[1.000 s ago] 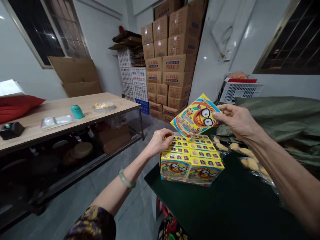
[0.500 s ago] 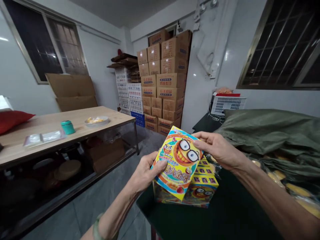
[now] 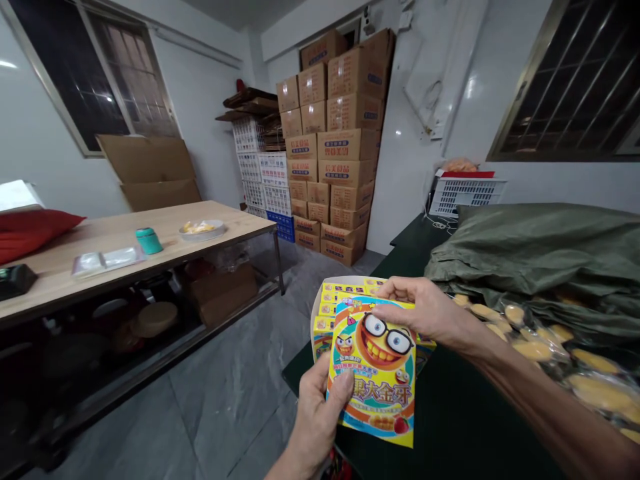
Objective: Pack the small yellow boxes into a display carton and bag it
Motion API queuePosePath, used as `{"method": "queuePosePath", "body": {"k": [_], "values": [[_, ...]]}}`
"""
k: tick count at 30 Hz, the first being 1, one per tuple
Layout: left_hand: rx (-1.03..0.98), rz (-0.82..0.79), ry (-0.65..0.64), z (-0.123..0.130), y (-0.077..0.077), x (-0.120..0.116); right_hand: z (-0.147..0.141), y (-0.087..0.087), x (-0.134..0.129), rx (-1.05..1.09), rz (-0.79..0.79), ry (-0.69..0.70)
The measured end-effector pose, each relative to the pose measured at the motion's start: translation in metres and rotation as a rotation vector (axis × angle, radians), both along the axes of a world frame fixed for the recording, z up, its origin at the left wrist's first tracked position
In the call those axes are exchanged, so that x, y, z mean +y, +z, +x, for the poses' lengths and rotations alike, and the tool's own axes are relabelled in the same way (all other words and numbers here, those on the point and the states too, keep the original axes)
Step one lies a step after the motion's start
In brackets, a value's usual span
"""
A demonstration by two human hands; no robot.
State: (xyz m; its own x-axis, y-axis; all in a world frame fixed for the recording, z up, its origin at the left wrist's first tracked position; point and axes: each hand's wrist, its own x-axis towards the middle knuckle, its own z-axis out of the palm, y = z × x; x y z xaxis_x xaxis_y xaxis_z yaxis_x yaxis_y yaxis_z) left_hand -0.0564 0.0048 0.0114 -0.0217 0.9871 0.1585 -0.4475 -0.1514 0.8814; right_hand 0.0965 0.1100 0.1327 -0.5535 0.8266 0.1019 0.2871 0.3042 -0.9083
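Both hands grip a flat, brightly printed cartoon-face packet (image 3: 383,360), whose front shows a grinning yellow face in glasses. My left hand (image 3: 320,407) pinches its lower left side, thumb across the front. At the upper edge, my right hand (image 3: 420,310) presses its thumb on the front with the fingers behind. The packet's thickness does not show. Just behind it stands a display box (image 3: 316,327) with a pale curved rim, filled with rows of small yellow boxes (image 3: 330,297). The packet and my right hand hide much of that display box.
The display box stands on a dark green table (image 3: 465,407). Several wrapped yellow pastries (image 3: 533,350) lie at right, beside a green cloth (image 3: 540,243). A wooden table (image 3: 240,223) at left holds a teal bottle (image 3: 149,241) and a dish (image 3: 201,235). Stacked cartons (image 3: 345,150) stand behind.
Both hands have brought the packet lower and closer, turning it more upright. The display box behind it now shows more of its left side and rim. The view has shifted slightly.
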Motion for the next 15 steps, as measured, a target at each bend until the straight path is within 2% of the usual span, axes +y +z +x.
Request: {"method": "queuePosePath", "body": {"k": [4,10,15], "values": [[-0.072,-0.035,0.033,0.01,-0.007,-0.006,0.007,-0.004,-0.004,-0.1,0.095,0.048],[-0.077,-0.021,0.014,0.009,-0.011,-0.009,0.016,-0.009,-0.003,-0.163,0.065,0.123],[-0.049,0.007,0.012,0.007,-0.014,-0.009,0.019,-0.012,-0.005,-0.155,0.076,0.124]]}}
